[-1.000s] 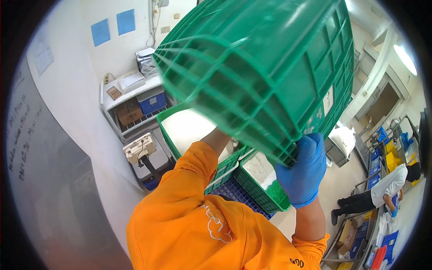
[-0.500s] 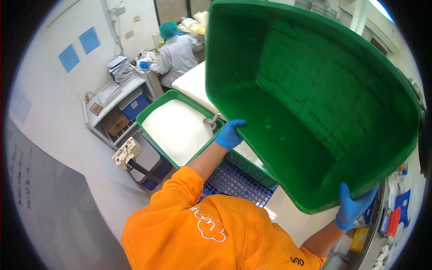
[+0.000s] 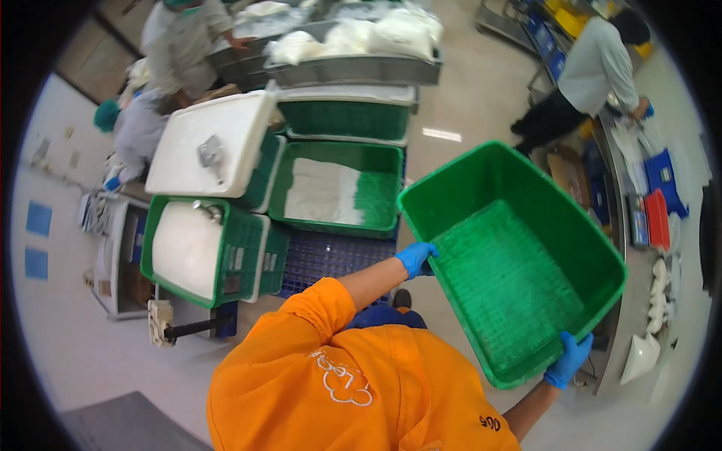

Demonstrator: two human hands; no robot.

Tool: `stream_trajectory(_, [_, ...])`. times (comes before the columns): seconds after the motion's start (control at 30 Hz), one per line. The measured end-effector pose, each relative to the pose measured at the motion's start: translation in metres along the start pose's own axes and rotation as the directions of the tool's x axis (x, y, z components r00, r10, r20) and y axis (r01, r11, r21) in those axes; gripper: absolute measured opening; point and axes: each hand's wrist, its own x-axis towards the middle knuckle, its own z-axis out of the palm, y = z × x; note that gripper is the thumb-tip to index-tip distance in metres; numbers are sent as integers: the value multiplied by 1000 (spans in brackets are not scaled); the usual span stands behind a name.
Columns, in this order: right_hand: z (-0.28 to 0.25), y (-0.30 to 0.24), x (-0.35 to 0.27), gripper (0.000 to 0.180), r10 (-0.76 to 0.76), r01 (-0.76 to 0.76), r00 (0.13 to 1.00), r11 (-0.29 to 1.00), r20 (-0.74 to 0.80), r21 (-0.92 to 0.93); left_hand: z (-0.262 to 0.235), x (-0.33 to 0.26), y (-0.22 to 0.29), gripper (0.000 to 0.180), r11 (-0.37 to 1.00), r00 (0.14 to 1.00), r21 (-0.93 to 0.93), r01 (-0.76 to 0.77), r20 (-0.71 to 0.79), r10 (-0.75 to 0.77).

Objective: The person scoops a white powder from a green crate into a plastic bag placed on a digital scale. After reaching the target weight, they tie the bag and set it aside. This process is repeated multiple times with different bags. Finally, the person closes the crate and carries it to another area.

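Note:
A large green tub [image 3: 519,263] is held tilted in front of me, its inside facing me and a faint whitish film on its floor. My left hand [image 3: 416,259], in a blue glove, grips the rim at its left side. At the near right corner, my right hand [image 3: 569,359], also gloved in blue, holds the rim; some fingers of both hands are hidden by the tub. Left of the tub stands a green crate [image 3: 391,197] partly covered inside with white powder [image 3: 323,192]. Further left, another green crate [image 3: 235,252] is heaped with white powder and holds a metal scoop [image 3: 208,210].
A white lid [image 3: 177,150] with another metal scoop [image 3: 213,156] covers a crate. Below lies a blue slatted pallet [image 3: 320,259]. A metal trough [image 3: 361,69] holds white bags. Co-workers [image 3: 594,68] stand at the right counter and far left. A red bin [image 3: 657,218] sits on the counter.
The green tub has come down and toward the right, with both hands still on its rim. My view has turned right, so the powder crates, trough and more co-workers show.

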Motion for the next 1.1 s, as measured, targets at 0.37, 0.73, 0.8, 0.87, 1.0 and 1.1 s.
stream_trajectory(0.37, [63,295,83,50,569,-603,797,768,-203,-217,-36,25,-15,43,813,996,575,86,-57,-65])
stream_trajectory(0.73, [179,328,163,68,623,-804,590,512,-514,-302,-278,-146,-37,25,969,700,-114,-220,-710,75])
stream_trajectory(0.8, [206,308,182,69,593,-799,595,514,-543,-313,-277,-160,-69,28,985,643,-99,-138,-766,13])
stream_trajectory(0.87, [222,306,189,69,605,-775,625,560,-493,-293,-269,-166,-98,29,999,661,-17,-44,-750,16])
stream_trajectory(1.0, [258,320,187,72,630,-749,597,660,-496,-64,-206,-153,-119,30,998,704,13,68,-709,-38])
stream_trajectory(1.1, [287,313,183,68,672,-751,598,661,-437,-11,-178,-142,-127,29,982,763,115,153,-645,-43])
